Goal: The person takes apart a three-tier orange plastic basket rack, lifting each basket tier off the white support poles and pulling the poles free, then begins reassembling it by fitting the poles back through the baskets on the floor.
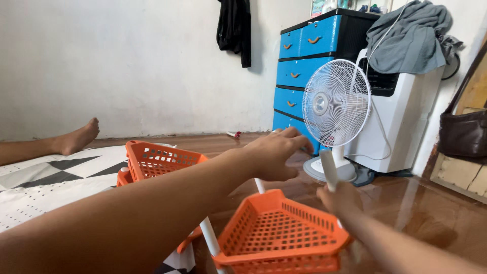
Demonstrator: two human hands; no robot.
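Right hand (341,197) wrapped around white plastic tube (328,170), upright at far corner of front orange perforated plastic basket (281,231). Left hand (276,152) spread, empty, above it. Second orange basket (157,160) on floor mat edge; rack part-assembled.

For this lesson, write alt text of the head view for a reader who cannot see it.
The right hand holds a white tube upright above an orange mesh basket, while the left hand reaches toward a white standing fan. A second orange basket sits behind, near blue drawers.
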